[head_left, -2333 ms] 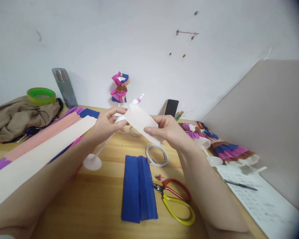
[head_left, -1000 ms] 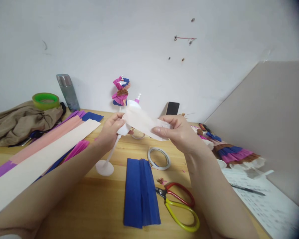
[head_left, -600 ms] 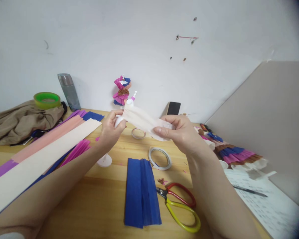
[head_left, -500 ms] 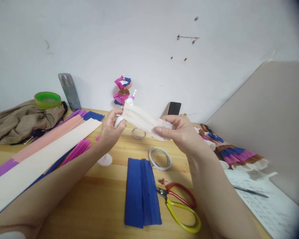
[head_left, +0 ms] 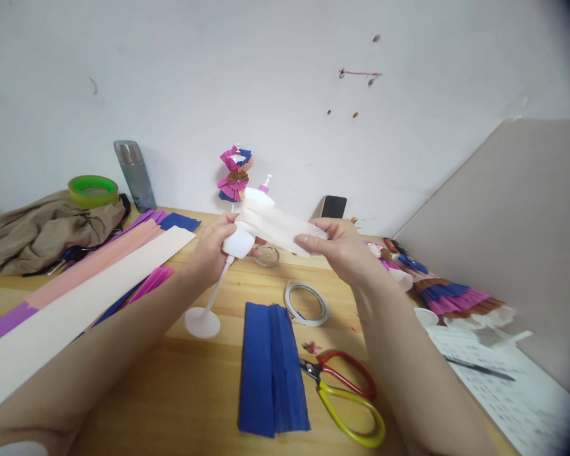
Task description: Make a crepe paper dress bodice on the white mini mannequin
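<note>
Paper strip (head_left: 279, 226) stretches from left fingers (head_left: 227, 222) to right fingers (head_left: 308, 241).

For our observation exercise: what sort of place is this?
Likely a paper-craft worktable: crepe paper strips and scissors lie on the wooden table, and the left hand and right hand hold a pale strip against a white doll stand.

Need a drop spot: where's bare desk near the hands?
Best: bare desk in front of the white stand's base, between the left forearm and blue crepe paper. Smaller wedge far left, between brown cloth and long paper strips. Crowded right of the crepe: tape ring, scissors, dolls, printed sheet.
</note>
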Demonstrator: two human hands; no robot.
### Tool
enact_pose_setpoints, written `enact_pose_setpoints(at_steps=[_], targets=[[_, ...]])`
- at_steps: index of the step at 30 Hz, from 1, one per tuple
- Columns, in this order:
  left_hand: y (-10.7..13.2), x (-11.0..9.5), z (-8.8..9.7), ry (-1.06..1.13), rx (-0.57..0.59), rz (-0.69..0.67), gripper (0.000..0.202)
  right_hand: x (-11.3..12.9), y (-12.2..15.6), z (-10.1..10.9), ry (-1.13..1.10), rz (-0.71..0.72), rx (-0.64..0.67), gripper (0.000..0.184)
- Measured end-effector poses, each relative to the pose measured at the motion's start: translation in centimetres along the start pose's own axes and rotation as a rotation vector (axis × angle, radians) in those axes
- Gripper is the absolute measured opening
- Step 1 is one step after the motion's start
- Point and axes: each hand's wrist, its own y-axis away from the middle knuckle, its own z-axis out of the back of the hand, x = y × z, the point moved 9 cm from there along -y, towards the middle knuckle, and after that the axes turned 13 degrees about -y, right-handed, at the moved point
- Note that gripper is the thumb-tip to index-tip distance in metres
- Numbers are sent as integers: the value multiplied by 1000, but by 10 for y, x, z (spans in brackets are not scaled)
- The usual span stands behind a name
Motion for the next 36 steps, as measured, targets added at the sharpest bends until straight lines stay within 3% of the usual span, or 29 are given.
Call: enact_pose_setpoints(at_steps=[8, 14, 18, 24, 31, 36], targets=[[6, 4, -10, 134, 66, 138, 25, -1, -1, -1, -88, -2, -4, 28], [6, 8, -8, 182, 35, 157, 26, -2, -1, -3, -112, -8, 20, 29], [8, 6, -19, 203, 122, 181, 28, -5, -3, -1, -137, 12, 20, 27], [5, 2, -20, 141, 151, 92, 29, 1, -2, 3, -230, 44, -40, 36], [4, 4, -9, -1, -22, -12, 28, 0, 2, 9, -435, 41, -289, 35], [14, -6, -9, -174, -88, -172, 31, -16, -1, 11, -547, 18, -332, 36]])
